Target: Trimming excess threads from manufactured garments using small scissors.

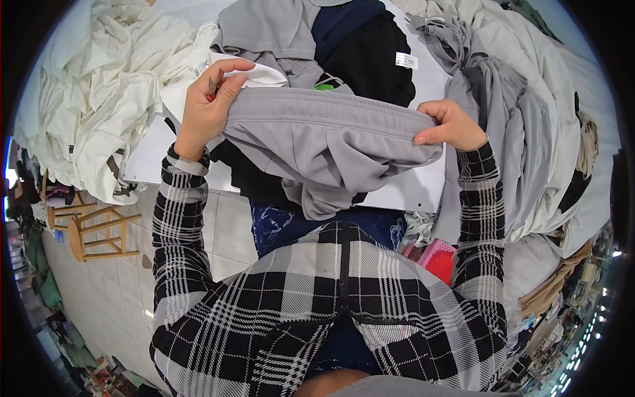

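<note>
A pair of light grey pants (331,142) is stretched by its elastic waistband between my two hands, above a white table (149,162). My left hand (210,102) pinches one end of the waistband, fingers curled over it. At the other end, the thumb and fingers of my right hand (453,126) close on the fabric. The lower part of the pants hangs bunched toward me. Behind them lie more grey garments (271,30) and a black garment (370,59) with a white label (406,61). Near the waistband shows a small green tag (324,87).
White garments (99,86) are heaped at the left. Grey garments (519,132) and pale cloth (562,86) pile up along the right. Wooden stools (106,231) stand on the tiled floor (126,291) at lower left. By my right forearm is a pink basket (433,251) with something red in it.
</note>
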{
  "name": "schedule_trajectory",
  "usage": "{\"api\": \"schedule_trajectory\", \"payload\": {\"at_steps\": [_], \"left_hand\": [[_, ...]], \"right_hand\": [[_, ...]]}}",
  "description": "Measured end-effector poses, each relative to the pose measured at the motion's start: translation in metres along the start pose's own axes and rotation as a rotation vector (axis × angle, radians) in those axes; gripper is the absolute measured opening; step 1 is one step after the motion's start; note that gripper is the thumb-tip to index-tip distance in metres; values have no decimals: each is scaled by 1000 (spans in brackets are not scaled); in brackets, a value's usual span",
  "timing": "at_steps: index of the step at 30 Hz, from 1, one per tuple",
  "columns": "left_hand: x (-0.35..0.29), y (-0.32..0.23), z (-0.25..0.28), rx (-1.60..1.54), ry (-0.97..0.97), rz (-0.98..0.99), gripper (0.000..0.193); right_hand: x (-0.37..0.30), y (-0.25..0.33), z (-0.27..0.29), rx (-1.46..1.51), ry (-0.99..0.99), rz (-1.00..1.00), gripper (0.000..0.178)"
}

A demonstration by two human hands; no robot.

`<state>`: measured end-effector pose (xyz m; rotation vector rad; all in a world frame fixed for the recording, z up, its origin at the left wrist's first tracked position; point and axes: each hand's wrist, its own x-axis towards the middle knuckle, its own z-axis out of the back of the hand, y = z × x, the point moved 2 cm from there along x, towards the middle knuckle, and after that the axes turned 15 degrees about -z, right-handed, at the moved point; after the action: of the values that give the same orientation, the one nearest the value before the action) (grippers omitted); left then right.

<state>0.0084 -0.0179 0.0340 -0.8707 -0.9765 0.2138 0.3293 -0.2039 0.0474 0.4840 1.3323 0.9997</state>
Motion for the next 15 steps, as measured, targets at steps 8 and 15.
{"api": "schedule_trajectory", "payload": {"at_steps": [8, 15], "left_hand": [[-6, 17, 5, 78, 52, 11, 19], [-4, 13, 7, 19, -3, 24, 20]], "right_hand": [[-4, 0, -3, -43, -47, 29, 29], [2, -1, -10, 29, -55, 67, 37]]}}
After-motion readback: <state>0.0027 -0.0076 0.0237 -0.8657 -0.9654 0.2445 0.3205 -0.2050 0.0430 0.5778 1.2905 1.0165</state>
